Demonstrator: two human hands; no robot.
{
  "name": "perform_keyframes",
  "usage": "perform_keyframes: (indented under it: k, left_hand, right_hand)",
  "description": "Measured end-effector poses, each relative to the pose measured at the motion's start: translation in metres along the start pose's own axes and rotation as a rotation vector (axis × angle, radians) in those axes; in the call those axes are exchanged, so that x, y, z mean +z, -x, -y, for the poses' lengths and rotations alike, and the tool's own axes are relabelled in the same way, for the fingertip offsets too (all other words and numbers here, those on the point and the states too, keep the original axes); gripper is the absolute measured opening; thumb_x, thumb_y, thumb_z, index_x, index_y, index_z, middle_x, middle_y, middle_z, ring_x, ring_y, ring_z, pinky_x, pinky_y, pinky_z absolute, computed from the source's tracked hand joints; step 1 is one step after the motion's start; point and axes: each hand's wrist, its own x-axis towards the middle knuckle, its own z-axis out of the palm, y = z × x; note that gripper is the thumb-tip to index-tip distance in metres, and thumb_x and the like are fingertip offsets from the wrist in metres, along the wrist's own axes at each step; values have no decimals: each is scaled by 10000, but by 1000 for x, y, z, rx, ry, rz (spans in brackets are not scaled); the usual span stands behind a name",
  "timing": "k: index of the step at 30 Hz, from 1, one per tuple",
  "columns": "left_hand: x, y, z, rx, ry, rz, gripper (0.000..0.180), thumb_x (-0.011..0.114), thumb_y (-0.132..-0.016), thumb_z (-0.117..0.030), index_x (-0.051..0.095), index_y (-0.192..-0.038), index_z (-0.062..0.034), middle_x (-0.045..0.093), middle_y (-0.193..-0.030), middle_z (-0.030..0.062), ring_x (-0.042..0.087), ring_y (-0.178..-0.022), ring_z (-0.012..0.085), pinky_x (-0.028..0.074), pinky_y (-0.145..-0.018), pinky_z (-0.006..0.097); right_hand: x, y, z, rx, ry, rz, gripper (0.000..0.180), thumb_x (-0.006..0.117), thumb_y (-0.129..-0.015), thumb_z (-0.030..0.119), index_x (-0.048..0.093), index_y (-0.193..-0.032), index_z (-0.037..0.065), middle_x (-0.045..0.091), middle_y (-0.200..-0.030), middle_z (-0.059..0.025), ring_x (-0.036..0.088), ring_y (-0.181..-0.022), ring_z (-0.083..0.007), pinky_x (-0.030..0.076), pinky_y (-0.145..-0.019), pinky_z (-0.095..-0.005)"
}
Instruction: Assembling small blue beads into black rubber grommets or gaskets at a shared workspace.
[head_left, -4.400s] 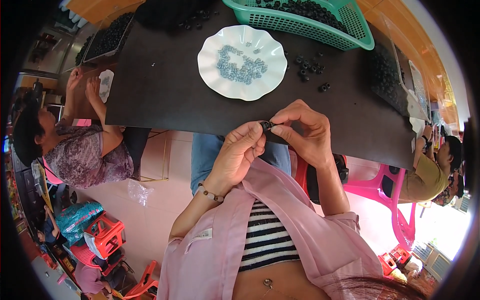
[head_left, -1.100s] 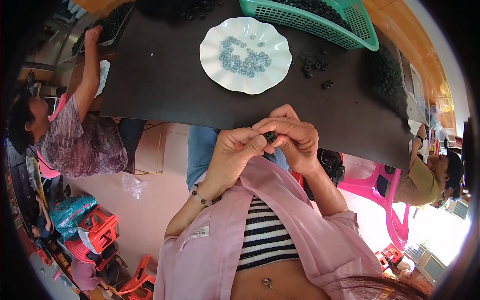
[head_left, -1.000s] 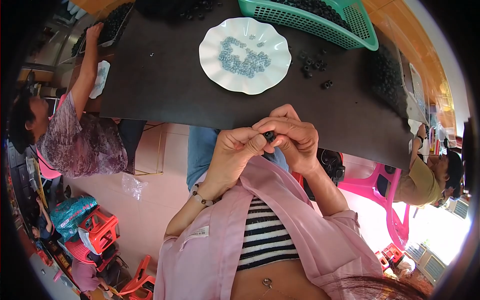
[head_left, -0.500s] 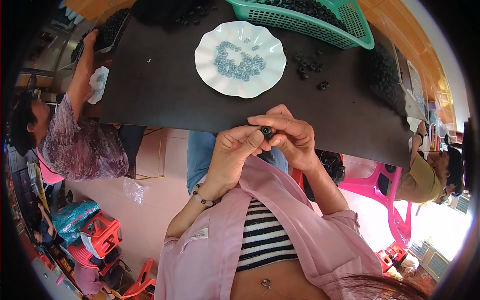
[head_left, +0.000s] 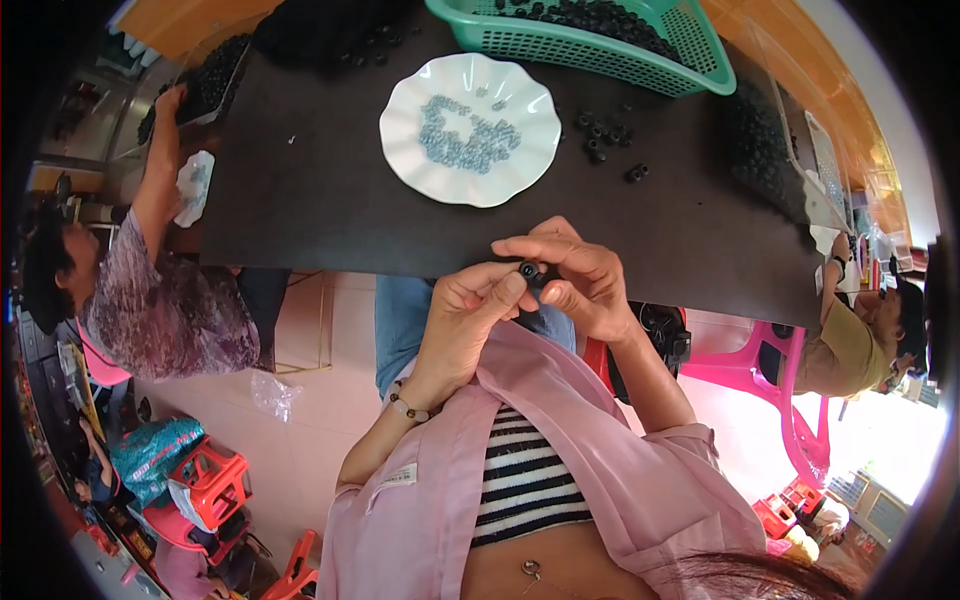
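Over the table's near edge, my left hand [head_left: 472, 305] pinches a small black ring-shaped part [head_left: 529, 270] between thumb and fingertips, its round opening facing up. Close against it from the right is my right hand [head_left: 580, 280], fingers bent, thumb and fingertips at the same part. Whether a second small piece sits in the right fingertips is too small to tell. Beyond my hands a white wavy-rimmed plate [head_left: 470, 190] holds many small clear pieces. Several loose black parts [head_left: 600, 135] like the held one lie right of the plate.
A green perforated basket [head_left: 590, 65] of black parts stands at the far side of the dark table [head_left: 320, 220]. Black parts [head_left: 765, 140] in a clear container are at the right. A person [head_left: 170, 300] sits at the left, another [head_left: 865, 340] at the right. A pink stool [head_left: 745, 365] stands below.
The view has tilted slightly, so the plate and basket sit a little further left. Both hands keep the black part in almost the same place, with small finger shifts.
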Motion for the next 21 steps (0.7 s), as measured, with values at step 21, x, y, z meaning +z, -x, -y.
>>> perform_keyframes:
  k: [21]
  left_hand:
    - [-30,-26,12,-136,195,-87,308,563,-967,-200,592,-1211,-14,601,-861,-2,491,-639,53,387,-567,182]
  right_hand:
    - [-94,-19,44,-127,735,-501,241,691,-792,76,705,-1033,59,653,-885,-36,537,-803,-143,440,-784,-281]
